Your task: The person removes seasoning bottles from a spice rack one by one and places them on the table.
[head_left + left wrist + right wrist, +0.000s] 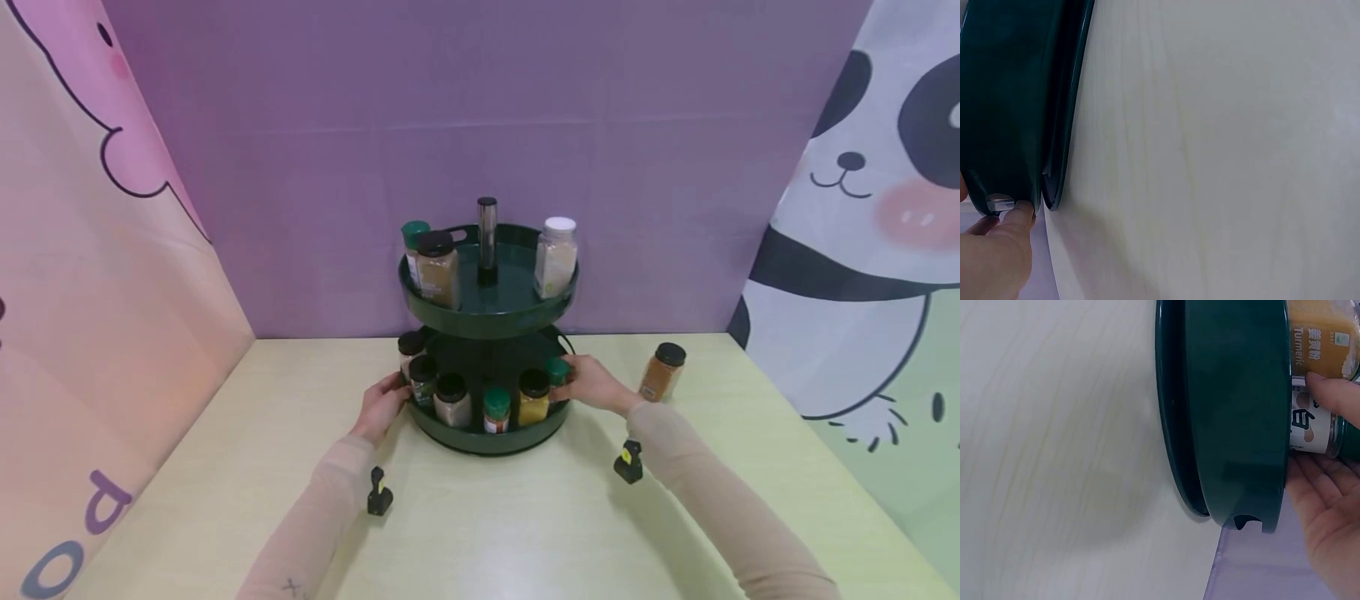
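With the left hand (382, 406) touching the rack (487, 437) at frame centre and the right hand (592, 383) pinching a green-capped jar (557, 372), a jolt could topple neighbouring jars.

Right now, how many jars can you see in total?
10: three on the top tier (two left, one right), six along the lower tier front, one loose jar on the table to the right. More may hide behind the lower row.
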Demonstrator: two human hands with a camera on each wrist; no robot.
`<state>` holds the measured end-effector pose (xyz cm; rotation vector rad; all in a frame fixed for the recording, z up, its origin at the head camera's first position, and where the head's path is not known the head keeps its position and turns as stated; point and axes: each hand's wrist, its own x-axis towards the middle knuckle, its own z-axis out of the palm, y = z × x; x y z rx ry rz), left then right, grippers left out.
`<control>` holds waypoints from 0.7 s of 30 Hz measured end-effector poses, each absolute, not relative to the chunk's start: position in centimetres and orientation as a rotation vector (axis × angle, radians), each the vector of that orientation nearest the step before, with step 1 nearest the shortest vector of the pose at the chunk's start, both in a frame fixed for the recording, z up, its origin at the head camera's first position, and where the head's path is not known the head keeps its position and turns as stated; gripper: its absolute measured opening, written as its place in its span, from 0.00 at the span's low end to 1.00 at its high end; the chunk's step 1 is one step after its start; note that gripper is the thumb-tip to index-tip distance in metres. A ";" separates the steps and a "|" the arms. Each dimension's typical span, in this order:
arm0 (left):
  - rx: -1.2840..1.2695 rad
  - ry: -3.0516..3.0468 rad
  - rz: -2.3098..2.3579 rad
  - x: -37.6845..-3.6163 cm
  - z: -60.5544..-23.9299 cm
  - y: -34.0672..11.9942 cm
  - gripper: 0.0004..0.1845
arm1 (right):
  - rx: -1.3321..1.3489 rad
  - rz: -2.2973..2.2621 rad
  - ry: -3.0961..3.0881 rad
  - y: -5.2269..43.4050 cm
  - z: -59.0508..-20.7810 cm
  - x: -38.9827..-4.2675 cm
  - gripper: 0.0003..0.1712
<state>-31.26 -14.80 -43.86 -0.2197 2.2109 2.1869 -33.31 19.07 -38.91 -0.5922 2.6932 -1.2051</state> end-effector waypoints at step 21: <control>-0.218 2.194 2.201 -31.1 -43.7 -14.7 0.28 | -0.599 -1.211 2.718 19.3 -38.9 -33.6 0.15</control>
